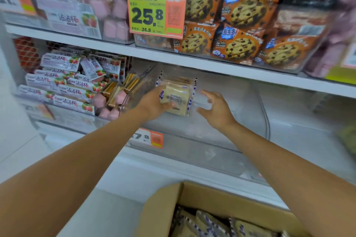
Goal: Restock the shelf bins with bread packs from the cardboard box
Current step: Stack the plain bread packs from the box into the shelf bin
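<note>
My left hand [154, 105] grips a clear-wrapped bread pack [178, 98] with blue edge marks, holding it inside the clear plastic shelf bin [265, 113] on the middle shelf. More bread packs of the same kind seem to stand right behind it. My right hand [215, 109] hovers just right of the pack, fingers spread, holding nothing. At the bottom of the view, the cardboard box [194, 194] stands open with several bread packs [212, 225] inside.
Left of the clear bin is another bin of strawberry dip-stick snack packs [63, 81]. The upper shelf holds orange cookie bags [238, 31] and a green-orange price tag reading 25.8 [156, 11]. A second price tag [150, 137] hangs on the bin front.
</note>
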The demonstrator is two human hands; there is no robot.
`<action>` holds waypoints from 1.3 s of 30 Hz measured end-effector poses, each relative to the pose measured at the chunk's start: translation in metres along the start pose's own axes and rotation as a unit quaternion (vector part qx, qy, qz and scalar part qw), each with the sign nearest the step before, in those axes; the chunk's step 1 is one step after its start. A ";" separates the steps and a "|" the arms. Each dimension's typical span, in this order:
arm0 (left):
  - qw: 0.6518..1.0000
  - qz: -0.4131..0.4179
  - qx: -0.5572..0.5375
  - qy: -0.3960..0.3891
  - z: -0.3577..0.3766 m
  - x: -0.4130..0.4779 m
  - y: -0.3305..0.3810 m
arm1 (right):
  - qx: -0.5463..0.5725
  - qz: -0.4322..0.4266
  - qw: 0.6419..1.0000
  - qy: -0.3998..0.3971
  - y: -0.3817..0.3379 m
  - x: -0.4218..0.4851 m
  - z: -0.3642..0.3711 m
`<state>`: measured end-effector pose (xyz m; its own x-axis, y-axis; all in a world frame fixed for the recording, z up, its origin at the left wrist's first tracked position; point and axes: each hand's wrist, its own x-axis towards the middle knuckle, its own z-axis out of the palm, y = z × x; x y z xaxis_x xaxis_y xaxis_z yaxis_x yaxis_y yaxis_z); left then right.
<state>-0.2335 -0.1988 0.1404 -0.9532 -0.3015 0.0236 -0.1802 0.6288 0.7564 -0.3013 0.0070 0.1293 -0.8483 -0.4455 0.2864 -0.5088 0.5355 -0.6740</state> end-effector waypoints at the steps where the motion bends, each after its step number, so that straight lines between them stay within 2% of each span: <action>1: 0.999 0.000 -0.004 0.033 0.003 -0.014 0.008 | -0.015 0.003 1.000 0.014 -0.005 -0.015 -0.009; 3: 0.996 0.019 -0.007 0.081 0.009 -0.050 0.028 | -0.074 0.000 0.996 0.043 -0.015 -0.051 -0.026; 7: 0.996 0.050 -0.034 0.065 0.033 -0.124 0.052 | -0.146 -0.026 0.985 0.086 -0.023 -0.136 -0.056; 9: 0.997 0.041 -0.054 0.038 0.053 -0.157 0.051 | -0.143 -0.008 0.989 0.048 -0.009 -0.180 -0.062; 12: 0.996 0.000 -0.076 -0.045 0.091 -0.206 0.038 | -0.117 0.072 0.989 -0.061 0.027 -0.247 -0.063; 15: 0.990 -0.059 -0.065 -0.108 0.124 -0.246 0.013 | -0.087 0.181 0.968 -0.150 0.062 -0.310 -0.062; 17: 0.988 -0.086 -0.057 -0.112 0.136 -0.261 -0.003 | -0.062 0.224 0.958 -0.167 0.078 -0.334 -0.051; 20: 0.986 -0.128 -0.071 -0.076 0.140 -0.272 -0.021 | -0.058 0.221 0.953 -0.199 0.085 -0.334 -0.015; 23: 0.982 -0.152 -0.091 -0.060 0.139 -0.276 -0.035 | -0.078 0.168 0.952 -0.245 0.078 -0.317 0.037; 25: 0.978 -0.166 -0.109 -0.067 0.137 -0.277 -0.040 | -0.125 0.154 0.944 -0.265 0.076 -0.309 0.069; 28: 0.961 -0.198 -0.161 -0.107 0.135 -0.278 -0.044 | -0.191 0.184 0.927 -0.267 0.077 -0.307 0.090; 29: 0.957 -0.204 -0.170 -0.119 0.134 -0.277 -0.044 | -0.184 0.203 0.919 -0.283 0.076 -0.308 0.088; 32: 0.948 -0.211 -0.194 -0.142 0.137 -0.277 -0.044 | -0.040 0.261 0.906 -0.331 0.081 -0.318 0.077; 33: 0.948 -0.209 -0.196 -0.142 0.139 -0.279 -0.042 | 0.025 0.281 0.904 -0.323 0.082 -0.321 0.068; 37: 0.968 -0.199 -0.120 -0.093 0.152 -0.284 -0.029 | 0.205 0.357 0.898 -0.156 0.080 -0.323 0.012; 38: 0.959 -0.222 -0.138 -0.108 0.155 -0.287 -0.020 | 0.254 0.376 0.883 -0.122 0.081 -0.325 -0.001; 39: 0.935 -0.260 -0.198 -0.139 0.159 -0.290 -0.012 | 0.310 0.391 0.860 -0.105 0.080 -0.327 -0.013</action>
<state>0.0067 -0.0051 0.0210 -0.7982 -0.2595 -0.5436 -0.5850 0.1188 0.8023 -0.0660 0.2047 -0.0096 -0.8172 -0.2773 -0.5052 0.4367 0.2740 -0.8569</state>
